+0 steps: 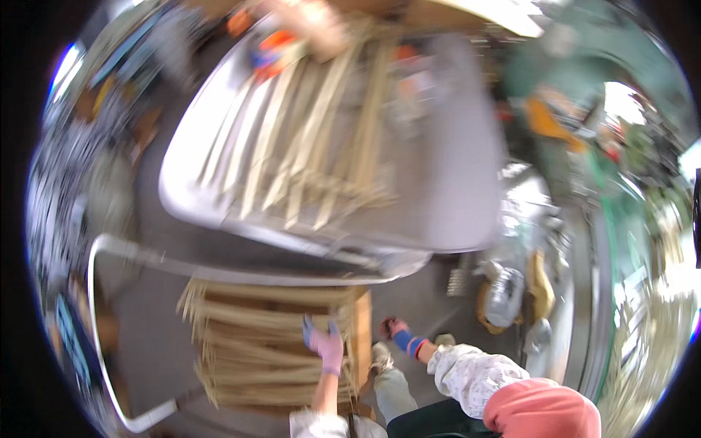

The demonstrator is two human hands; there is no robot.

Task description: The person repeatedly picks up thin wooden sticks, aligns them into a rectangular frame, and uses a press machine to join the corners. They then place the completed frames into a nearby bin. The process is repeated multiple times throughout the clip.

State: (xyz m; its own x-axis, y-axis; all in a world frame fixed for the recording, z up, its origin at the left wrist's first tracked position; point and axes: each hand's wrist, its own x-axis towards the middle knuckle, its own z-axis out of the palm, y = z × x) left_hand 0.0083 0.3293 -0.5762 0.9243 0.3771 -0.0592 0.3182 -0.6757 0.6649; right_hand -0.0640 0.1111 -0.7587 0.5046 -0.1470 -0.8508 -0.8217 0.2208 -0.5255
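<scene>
My left hand (326, 347), in a pink glove with blue fingertips, is over the right part of a stack of long pale strips (263, 350). Its fingers are spread, and I see nothing held in them. The strips lie crosswise in a cardboard box (362, 328) low in front of me. To the right of the box is my right hand (395, 328), its glove dark reddish with a blue and red cuff. Blur smears its fingers, so its grip cannot be made out.
Beyond the box stands a light table (464, 160) with more pale strips (292, 153). At its far side is another person's blurred arm (314, 25) near a red and orange item (276, 55). A white bent tube frame (98, 321) borders the left. Wrapped bundles (504, 296) lie at right.
</scene>
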